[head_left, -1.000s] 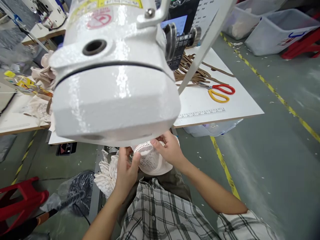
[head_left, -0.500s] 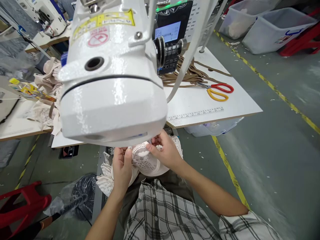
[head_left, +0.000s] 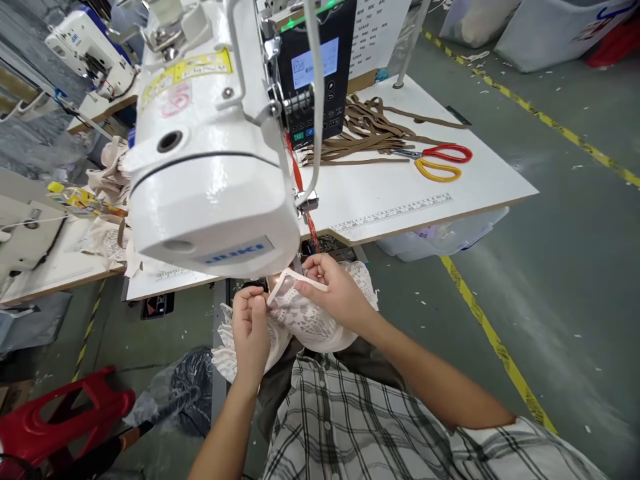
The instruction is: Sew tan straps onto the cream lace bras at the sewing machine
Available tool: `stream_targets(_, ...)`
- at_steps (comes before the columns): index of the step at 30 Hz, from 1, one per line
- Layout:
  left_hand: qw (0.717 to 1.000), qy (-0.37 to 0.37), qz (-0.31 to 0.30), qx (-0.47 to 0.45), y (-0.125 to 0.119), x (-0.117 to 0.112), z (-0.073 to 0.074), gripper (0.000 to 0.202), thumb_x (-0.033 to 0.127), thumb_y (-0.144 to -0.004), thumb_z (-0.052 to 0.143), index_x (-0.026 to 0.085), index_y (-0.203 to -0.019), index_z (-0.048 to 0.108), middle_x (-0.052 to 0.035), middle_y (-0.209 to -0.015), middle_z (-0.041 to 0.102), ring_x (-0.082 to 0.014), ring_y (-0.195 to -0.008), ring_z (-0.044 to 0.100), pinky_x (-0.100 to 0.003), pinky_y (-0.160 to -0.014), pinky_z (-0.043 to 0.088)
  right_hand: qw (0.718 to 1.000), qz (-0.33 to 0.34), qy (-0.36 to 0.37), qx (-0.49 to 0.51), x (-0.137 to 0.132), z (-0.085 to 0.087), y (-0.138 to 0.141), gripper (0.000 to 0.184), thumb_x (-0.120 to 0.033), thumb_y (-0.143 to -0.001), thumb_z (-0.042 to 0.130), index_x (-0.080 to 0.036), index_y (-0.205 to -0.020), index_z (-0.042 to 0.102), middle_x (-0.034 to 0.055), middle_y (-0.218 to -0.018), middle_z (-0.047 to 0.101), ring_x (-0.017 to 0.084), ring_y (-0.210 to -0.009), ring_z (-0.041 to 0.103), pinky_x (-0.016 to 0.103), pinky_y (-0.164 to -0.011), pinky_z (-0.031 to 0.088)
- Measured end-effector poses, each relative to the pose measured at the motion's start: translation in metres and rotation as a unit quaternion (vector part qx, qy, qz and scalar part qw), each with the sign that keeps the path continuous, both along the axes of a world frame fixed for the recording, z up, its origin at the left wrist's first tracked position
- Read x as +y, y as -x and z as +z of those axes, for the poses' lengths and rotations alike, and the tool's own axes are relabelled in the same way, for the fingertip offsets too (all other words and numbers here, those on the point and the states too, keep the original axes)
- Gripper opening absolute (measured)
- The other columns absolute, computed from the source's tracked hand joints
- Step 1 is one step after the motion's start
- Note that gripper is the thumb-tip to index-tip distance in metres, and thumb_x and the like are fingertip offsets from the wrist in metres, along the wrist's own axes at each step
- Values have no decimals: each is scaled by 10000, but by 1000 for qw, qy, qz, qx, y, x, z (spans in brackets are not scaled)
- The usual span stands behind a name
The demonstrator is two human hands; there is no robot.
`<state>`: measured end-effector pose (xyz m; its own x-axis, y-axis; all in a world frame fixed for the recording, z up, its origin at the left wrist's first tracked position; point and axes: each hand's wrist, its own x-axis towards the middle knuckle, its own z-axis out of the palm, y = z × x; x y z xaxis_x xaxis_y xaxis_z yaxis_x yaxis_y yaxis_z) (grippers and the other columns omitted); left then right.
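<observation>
Pinched closed, L hand (head_left: 251, 331) and R hand (head_left: 341, 297) grip pale lace fabric (head_left: 311, 328). Edging (head_left: 278, 287) spans L-to-R btwn them, peak nearer R.

A: What was the lace piece (head_left: 315, 327) like?
B: Openwork cloth, sheer in places, while the narrow band (head_left: 279, 286) on it looked smooth and matt.
A: And the sewing machine (head_left: 215, 200)?
B: Its casing was smooth and glossy; the fittings (head_left: 307, 203) at its side looked like shiny metal.
A: The tabletop (head_left: 390, 190)?
B: Smooth, with a wood-like edge. The strips (head_left: 370, 127) on it looked like matt cloth, and the scissors (head_left: 419, 156) had metal blades and glossy plastic handles.
A: The stool (head_left: 35, 433)?
B: Glossy, smooth plastic. The shirt (head_left: 340, 427) was matt woven cloth.
</observation>
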<state>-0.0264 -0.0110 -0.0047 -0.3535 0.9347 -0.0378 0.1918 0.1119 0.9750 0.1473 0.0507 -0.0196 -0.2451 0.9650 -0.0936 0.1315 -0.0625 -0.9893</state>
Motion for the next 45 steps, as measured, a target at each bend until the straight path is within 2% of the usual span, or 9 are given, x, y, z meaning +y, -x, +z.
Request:
stream_targets(5,990,63,-114,-51,-12,-19,-1,273,460,-961,537,211,-938,648,-8,-818,651,-139,-755,608,-235,-711,467,996,69,47,17,-20,5,-37,307,-441,-880,629,-211,-1073,694,50,-1007,715,194,-896,657,305,-766,493)
stream_targets(9,958,155,-174,-167,-22,-18,-11,372,517,-926,564,195,-1009,729,-66,-993,714,-200,-962,645,-294,-880,484,994,93,63,13,-38,11,-56,247,-413,-869,658,-212,-984,744,46,-1015,746,210,-943,683,308,-819,503)
stream_targets(14,886,229,-191,-355,-36,-10,-11,375,528,-855,659,168,-902,753,-83,-987,744,-221,-962,664,-316,-900,486,991,118,66,-12,-54,11,-56,215,-402,-869,658,-210,-916,742,30,-959,747,195,-906,678,281,-781,488)
stream_targets(17,874,206,-173,-406,-41,-11,-2,293,449,-836,709,165,-899,745,-67,-966,731,-204,-943,659,-291,-858,493,989,119,32,-79,-60,9,-55,176,-372,-878,647,-210,-885,716,14,-877,726,165,-807,649,260,-701,451)
stream_targets(21,874,151,-148,-437,-39,-22,8,205,380,-848,705,179,-815,687,-45,-937,670,-191,-1011,625,-293,-914,486,965,55,-153,-204,-66,2,-54,70,-208,-875,600,-204,-832,655,-3,-778,674,118,-672,567,242,-610,364)
stream_targets(26,912,42,-143,-383,-39,-45,2,310,431,-827,708,204,-691,548,-24,-799,523,-211,-1015,583,-345,-935,487,898,-17,-379,-223,-70,-10,-54,204,-122,-872,507,-220,-721,602,-9,-613,585,112,-557,487,251,-539,308)
stream_targets(33,928,-48,-152,-338,-35,-62,-12,313,419,-821,695,203,-676,521,-41,-908,476,-206,-991,512,-363,-917,487,907,9,-355,-225,-74,-15,-54,273,-173,-860,467,-254,-643,612,-15,-542,564,119,-521,473,269,-522,332)
stream_targets(41,928,-51,-189,-316,-26,-61,-15,255,412,-845,660,217,-704,573,-48,-869,451,-214,-943,497,-348,-833,496,883,-19,-426,-195,-73,-12,-47,292,-95,-841,479,-242,-625,610,-30,-521,541,99,-491,439,246,-491,311)
stream_targets(45,930,-52,-192,-308,-25,-61,-15,275,417,-842,658,211,-684,568,-45,-844,448,-215,-927,504,-362,-844,491,888,-7,-407,-215,-74,-14,-47,296,-111,-845,468,-244,-625,615,-27,-527,548,101,-491,443,250,-492,318)
